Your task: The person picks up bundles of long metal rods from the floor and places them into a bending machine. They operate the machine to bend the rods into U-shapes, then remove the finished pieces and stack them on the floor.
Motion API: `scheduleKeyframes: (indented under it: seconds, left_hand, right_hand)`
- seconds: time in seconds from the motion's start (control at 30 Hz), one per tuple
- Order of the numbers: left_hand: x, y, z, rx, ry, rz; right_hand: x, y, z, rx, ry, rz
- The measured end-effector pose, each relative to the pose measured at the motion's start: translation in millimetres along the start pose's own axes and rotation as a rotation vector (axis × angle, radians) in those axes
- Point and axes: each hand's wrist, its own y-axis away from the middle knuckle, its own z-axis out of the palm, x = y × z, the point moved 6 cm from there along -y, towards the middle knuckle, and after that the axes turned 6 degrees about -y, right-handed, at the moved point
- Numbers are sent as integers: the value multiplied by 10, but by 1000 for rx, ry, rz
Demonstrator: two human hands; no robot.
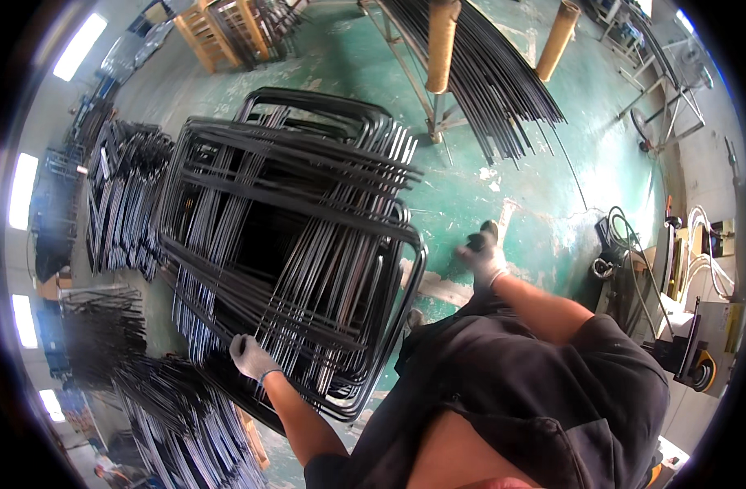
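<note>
Two hands, gloved: the left hand [254,359] is at the near edge of the frames [332,269], low and left of centre in the view; the right hand [483,254] is right of centre over the floor [462,183], apart from them.
Left grip: fingers over dark tubing; whether they close round a bar, I cannot tell.
Right grip: blurred, dark at the fingers; I cannot tell whether it is wide, narrow or holding something.
Frames: a heap of black, round-cornered tubing, left of centre, its layers crossing at uneven angles.
Snag: with so much overlap, a pull on one could, I'd judge, drag its neighbours askew.
Pinch: should the layers slip, the left fingers could get caught between bars.
Bar ends [407,151]: jutting out at the heap's upper right; they could scrape a forearm passing close.
Rods [491,77]: bundled at upper right, ends uneven, one slanting well below the rest; a careless step there could catch it.
Side pile [128,196]: at left, close beside the heap; a hard shove that way might knock it.
</note>
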Motion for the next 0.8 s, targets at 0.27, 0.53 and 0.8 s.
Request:
scheduleKeyframes:
  seconds: [0.27,0.53,0.8]
  left_hand:
    - [3337,2148,2001,-438,256,395]
    - [4904,4353,3904,-966,60,595]
    - [5496,5014,4680,-985,-209,783]
  right_hand:
    - [1261,-3119,-1695,227,198,144]
    - [1618,-5808,-2015,128,381,266]
    - [1946,-7041,-1535,34,559,261]
